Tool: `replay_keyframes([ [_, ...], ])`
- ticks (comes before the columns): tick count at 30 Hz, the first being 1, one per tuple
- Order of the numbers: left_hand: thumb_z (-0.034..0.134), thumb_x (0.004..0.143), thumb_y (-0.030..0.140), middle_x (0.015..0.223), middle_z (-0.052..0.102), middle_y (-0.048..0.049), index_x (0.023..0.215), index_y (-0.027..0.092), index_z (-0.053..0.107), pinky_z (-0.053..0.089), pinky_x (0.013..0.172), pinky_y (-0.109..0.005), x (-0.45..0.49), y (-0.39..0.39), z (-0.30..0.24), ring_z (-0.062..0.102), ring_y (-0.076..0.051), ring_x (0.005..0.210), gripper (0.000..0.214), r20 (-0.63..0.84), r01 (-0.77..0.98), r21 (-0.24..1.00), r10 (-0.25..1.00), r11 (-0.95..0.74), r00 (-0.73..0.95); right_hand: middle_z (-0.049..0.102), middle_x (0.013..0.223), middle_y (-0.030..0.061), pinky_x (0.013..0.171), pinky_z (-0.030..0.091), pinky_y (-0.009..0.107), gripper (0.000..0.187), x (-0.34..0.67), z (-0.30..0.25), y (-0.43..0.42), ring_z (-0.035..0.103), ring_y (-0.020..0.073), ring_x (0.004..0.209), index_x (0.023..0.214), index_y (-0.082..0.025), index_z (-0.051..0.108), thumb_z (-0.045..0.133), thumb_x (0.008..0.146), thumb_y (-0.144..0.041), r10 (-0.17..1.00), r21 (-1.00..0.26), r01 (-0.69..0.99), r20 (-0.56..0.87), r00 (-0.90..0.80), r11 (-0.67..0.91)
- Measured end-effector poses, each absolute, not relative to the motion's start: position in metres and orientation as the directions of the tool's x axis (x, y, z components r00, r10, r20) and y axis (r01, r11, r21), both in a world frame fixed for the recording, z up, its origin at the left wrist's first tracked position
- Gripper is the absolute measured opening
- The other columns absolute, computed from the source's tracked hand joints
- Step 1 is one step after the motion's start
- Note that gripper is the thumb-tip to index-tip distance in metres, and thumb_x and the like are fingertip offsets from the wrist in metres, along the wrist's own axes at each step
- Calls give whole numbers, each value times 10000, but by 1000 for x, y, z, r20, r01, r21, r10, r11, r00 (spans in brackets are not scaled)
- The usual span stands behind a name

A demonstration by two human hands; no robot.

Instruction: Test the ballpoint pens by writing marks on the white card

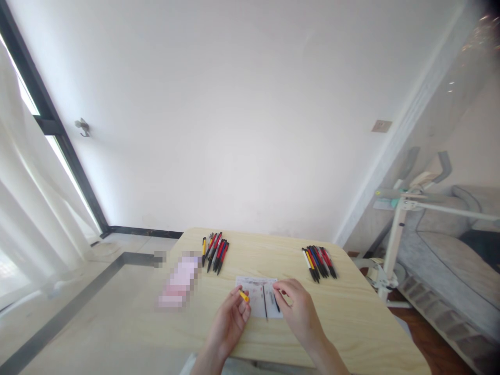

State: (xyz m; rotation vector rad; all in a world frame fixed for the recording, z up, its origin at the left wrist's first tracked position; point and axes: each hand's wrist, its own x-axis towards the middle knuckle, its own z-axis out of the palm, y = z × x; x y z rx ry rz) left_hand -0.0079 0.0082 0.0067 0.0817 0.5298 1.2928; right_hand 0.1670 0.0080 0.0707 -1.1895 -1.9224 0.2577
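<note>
My left hand [230, 317] pinches a short yellow pen barrel [244, 296] between thumb and fingers, its end tilted towards the right. My right hand [299, 302] is closed in a pinch above the right side of a white printed paper [254, 308]. What its fingertips hold is too small to make out. Just under them shows a slim black pen part [277, 303]; whether it is held or lies on the paper I cannot tell. A thin dark pen refill [265, 302] lies lengthwise on the paper, between my hands.
On the wooden table [203, 333], several pens [215, 254] in yellow, red and black lie at the back left. Another row of pens [318, 263] lies at the back right. A blurred-out pinkish item [179, 281] is at the left edge. A white wall stands behind.
</note>
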Motion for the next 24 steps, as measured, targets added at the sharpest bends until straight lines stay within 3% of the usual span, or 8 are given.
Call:
replay_keyframes([
  [6, 514, 769, 48, 794, 649, -45, 927, 149, 555, 509, 596, -203, -9, 9, 9, 639, -100, 645, 192, -341, -909, 301, 923, 289, 181, 616, 756, 8, 691, 421, 270, 199, 169, 58, 13, 541, 163, 758, 778, -221, 620, 487, 748, -77, 809, -350, 736, 364, -462, 579],
  [11, 508, 775, 55, 794, 648, -39, 937, 148, 560, 510, 597, -201, -9, 10, 8, 642, -100, 656, 194, -353, -913, 282, 917, 294, 186, 604, 738, 3, 680, 393, 256, 162, 172, 55, 19, 526, 154, 743, 710, -202, 599, 498, 740, -79, 770, -178, 754, 257, -584, 632],
  [17, 504, 779, 61, 785, 654, -38, 902, 132, 574, 510, 604, -203, -11, 11, 7, 645, -103, 668, 158, -372, -916, 246, 904, 316, 212, 618, 751, 31, 685, 385, 274, 115, 172, 53, 29, 526, 168, 739, 720, -172, 597, 513, 753, -100, 653, 17, 663, 155, -742, 749],
  [24, 507, 783, 59, 804, 653, -49, 910, 130, 575, 503, 614, -201, -10, 11, 3, 640, -103, 683, 161, -326, -925, 239, 922, 295, 210, 614, 709, 39, 622, 371, 280, 121, 164, 53, 30, 523, 177, 704, 717, -160, 612, 529, 775, -94, 532, 146, 547, 128, -837, 824],
])
